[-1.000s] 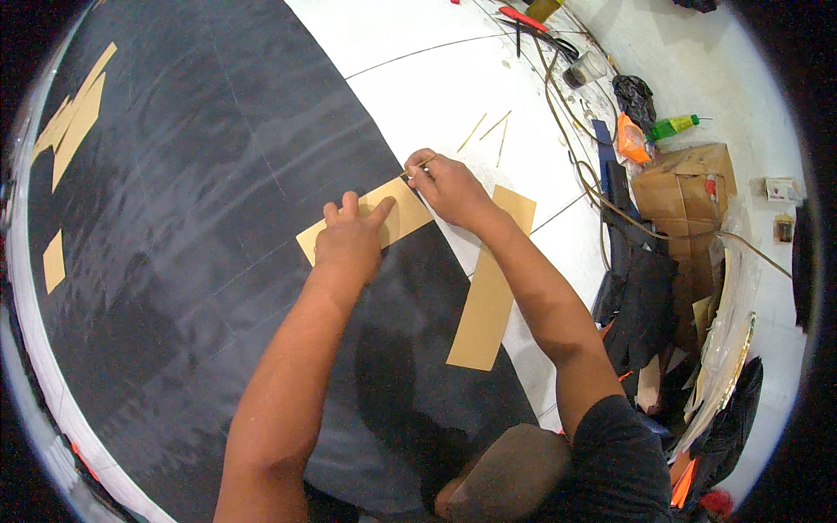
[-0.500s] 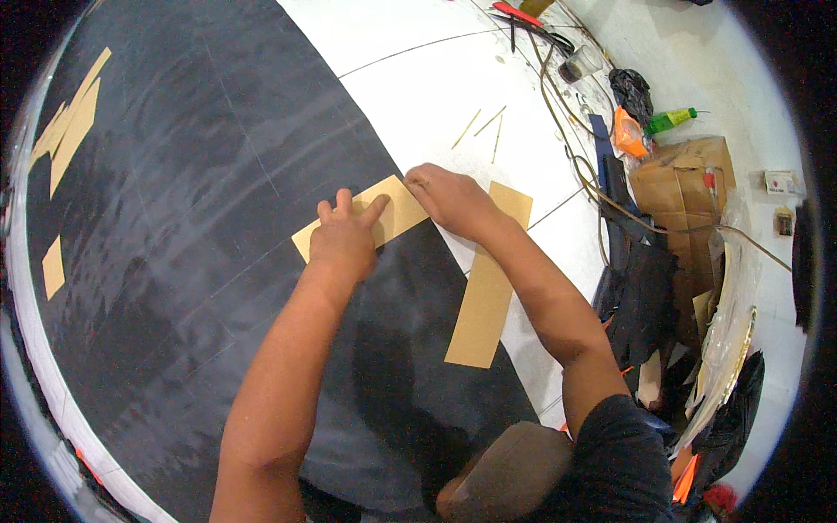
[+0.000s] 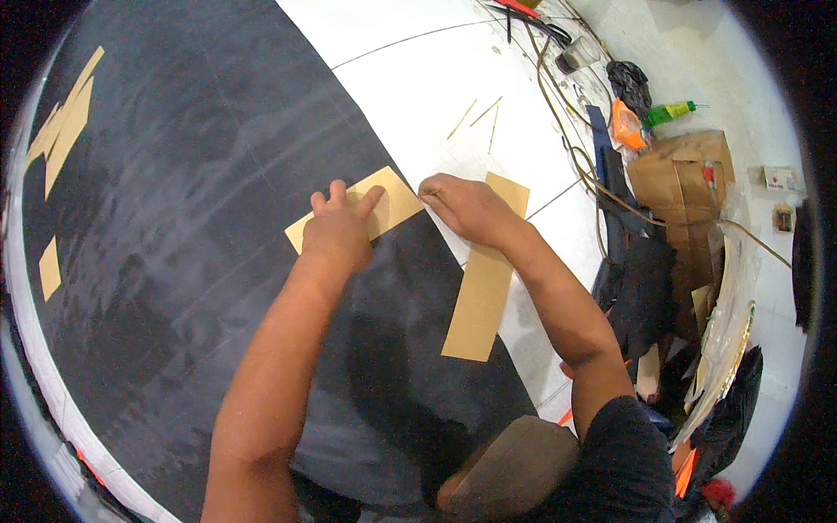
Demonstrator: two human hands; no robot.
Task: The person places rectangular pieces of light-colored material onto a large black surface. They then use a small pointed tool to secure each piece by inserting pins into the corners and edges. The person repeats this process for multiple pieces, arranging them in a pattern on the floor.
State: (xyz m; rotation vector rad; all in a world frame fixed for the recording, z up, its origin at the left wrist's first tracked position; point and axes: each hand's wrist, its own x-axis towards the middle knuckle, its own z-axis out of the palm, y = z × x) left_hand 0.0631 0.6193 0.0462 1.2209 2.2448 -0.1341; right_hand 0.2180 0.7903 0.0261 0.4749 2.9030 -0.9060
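A tan cardboard rectangle (image 3: 399,202) lies on black sheet material (image 3: 200,288), its right end at the sheet's edge. My left hand (image 3: 340,228) presses flat on the cardboard with its fingers spread. At the cardboard's right end, my right hand (image 3: 466,207) is closed in a pinch; whatever its fingertips hold is hidden. Under my right wrist, a longer tan cardboard strip (image 3: 478,301) lies partly on the black sheet and partly on the white floor (image 3: 410,96).
More tan cardboard pieces (image 3: 70,135) lie at the far left. Thin sticks (image 3: 493,126) rest on the floor ahead. Along the right wall are a cable (image 3: 610,202), a glass (image 3: 580,57), a green bottle (image 3: 670,113), a cardboard box (image 3: 684,187) and black scraps (image 3: 641,288).
My right hand has slid a little toward me along the cardboard's right end. My left hand still presses on the same piece. The whole view has shifted slightly.
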